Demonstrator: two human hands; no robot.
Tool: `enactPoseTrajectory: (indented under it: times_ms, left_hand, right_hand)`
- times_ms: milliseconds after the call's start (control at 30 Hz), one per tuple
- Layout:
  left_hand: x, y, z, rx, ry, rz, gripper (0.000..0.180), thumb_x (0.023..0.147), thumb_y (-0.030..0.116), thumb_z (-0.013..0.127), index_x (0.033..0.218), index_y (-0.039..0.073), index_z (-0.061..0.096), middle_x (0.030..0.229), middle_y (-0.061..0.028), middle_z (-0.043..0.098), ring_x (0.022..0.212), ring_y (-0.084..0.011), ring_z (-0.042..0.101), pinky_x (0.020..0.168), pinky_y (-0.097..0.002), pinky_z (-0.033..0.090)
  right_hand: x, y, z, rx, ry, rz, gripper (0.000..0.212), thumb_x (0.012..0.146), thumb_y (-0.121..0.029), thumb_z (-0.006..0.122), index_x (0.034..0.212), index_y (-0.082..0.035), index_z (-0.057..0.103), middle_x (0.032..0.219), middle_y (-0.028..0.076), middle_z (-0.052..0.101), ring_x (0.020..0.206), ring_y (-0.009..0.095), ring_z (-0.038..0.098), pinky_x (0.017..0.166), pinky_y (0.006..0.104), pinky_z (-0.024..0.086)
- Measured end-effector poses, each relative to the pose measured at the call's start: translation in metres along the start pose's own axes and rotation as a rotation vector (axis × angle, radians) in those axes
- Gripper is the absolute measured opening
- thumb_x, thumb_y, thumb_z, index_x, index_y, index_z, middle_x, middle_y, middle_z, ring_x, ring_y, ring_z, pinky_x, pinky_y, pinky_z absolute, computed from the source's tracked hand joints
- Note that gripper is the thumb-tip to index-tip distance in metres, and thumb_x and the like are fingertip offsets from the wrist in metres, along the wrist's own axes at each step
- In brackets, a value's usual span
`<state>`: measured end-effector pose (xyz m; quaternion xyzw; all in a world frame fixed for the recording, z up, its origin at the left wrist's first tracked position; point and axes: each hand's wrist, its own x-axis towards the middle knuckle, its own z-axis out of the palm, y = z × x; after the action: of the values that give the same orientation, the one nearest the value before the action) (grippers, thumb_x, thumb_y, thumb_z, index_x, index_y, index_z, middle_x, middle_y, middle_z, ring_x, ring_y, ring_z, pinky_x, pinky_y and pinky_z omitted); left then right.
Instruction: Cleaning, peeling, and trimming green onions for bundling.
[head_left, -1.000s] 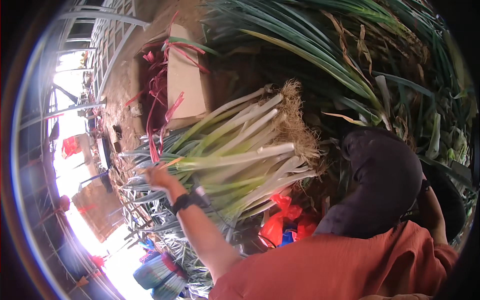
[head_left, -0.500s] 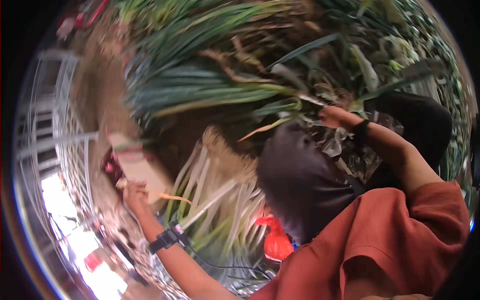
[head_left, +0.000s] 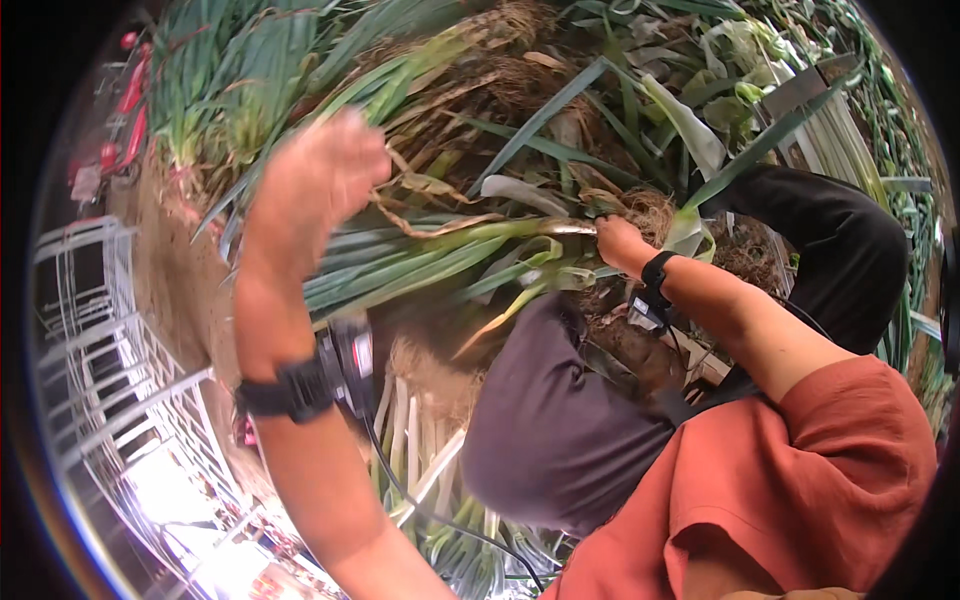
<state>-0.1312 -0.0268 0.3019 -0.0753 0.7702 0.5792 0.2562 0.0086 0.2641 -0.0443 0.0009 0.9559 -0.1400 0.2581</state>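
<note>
At the upper left, my left hand [head_left: 325, 175] is raised over green onion leaves. Motion blurs its fingers, so anything in them is hidden. My right hand [head_left: 622, 246] is closed around the pale root end of a long green onion [head_left: 490, 232]. That stalk's leaves spread leftward over the heap. Fibrous roots [head_left: 648, 212] and loose peeled leaves [head_left: 690, 125] lie just beyond my right hand. Below, between my left forearm and my covered knee, is a bundle of white-stemmed green onions [head_left: 405, 430], roots toward the far side.
More green onions [head_left: 240, 100] are heaped at the far left. A white metal rack [head_left: 110, 350] stands along the left. My dark-trousered knee [head_left: 850, 220] is at the right. A cable [head_left: 430, 515] runs from my left wrist device [head_left: 345, 365] toward my body.
My left hand has swung up and away from the box at the lower left, where a yellowish leaf showed beside it. My right hand has shifted slightly in view, still on the green onion.
</note>
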Motion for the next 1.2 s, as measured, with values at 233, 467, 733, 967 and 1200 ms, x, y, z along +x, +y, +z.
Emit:
enactPoseTrajectory:
  times_ms: [233,467,733,967,1200]
  left_hand:
    - [-0.022,-0.077,0.000,-0.067,0.142,-0.299,0.052,0.085,0.041,0.058,0.118,0.002,0.048,0.104,-0.0093,0.059,0.092,-0.0179,0.060,0.080,-0.0280,0.046]
    - [-0.020,-0.054,0.011,0.148,0.040,-0.279,0.048,0.084,0.044,0.057,0.109,0.003,0.052,0.094,-0.0086,0.061,0.081,-0.0179,0.062,0.068,-0.0300,0.050]
    - [-0.020,-0.075,0.052,0.096,0.216,-0.567,0.084,0.068,0.073,0.054,0.095,-0.007,0.050,0.069,-0.0194,0.059,0.052,-0.0220,0.060,0.042,-0.0283,0.048]
    - [0.004,-0.066,0.130,0.386,1.009,-0.109,0.066,0.085,0.055,0.041,0.102,-0.009,0.045,0.099,-0.0300,0.057,0.092,-0.0416,0.057,0.078,-0.0455,0.046]
    - [0.047,-0.073,0.172,0.350,1.091,-0.060,0.048,0.089,0.040,0.033,0.096,-0.003,0.054,0.097,-0.0224,0.060,0.087,-0.0402,0.057,0.075,-0.0457,0.045]
  right_hand:
    - [0.016,0.012,0.016,-0.258,0.298,-0.131,0.023,0.075,-0.014,0.054,0.093,-0.002,0.057,0.087,0.015,0.061,0.086,0.030,0.060,0.073,0.0409,0.047]
    - [0.002,-0.011,-0.099,0.331,-0.466,-0.069,0.030,0.067,-0.023,0.063,0.076,0.005,0.056,0.067,0.015,0.062,0.059,0.026,0.062,0.053,0.0370,0.048]
    - [-0.086,-0.058,-0.214,0.820,-0.537,-0.281,0.025,0.073,-0.016,0.059,0.087,0.004,0.054,0.061,0.003,0.053,0.048,0.011,0.053,0.043,0.0272,0.042]
    - [-0.137,-0.065,-0.216,0.756,-0.112,-0.387,0.033,0.071,-0.021,0.061,0.091,0.003,0.049,0.069,0.016,0.055,0.065,0.024,0.056,0.061,0.0379,0.044]
    - [-0.144,-0.050,-0.209,0.742,-0.033,-0.210,0.041,0.085,-0.037,0.056,0.087,0.004,0.049,0.071,0.018,0.057,0.064,0.027,0.057,0.059,0.0382,0.043]
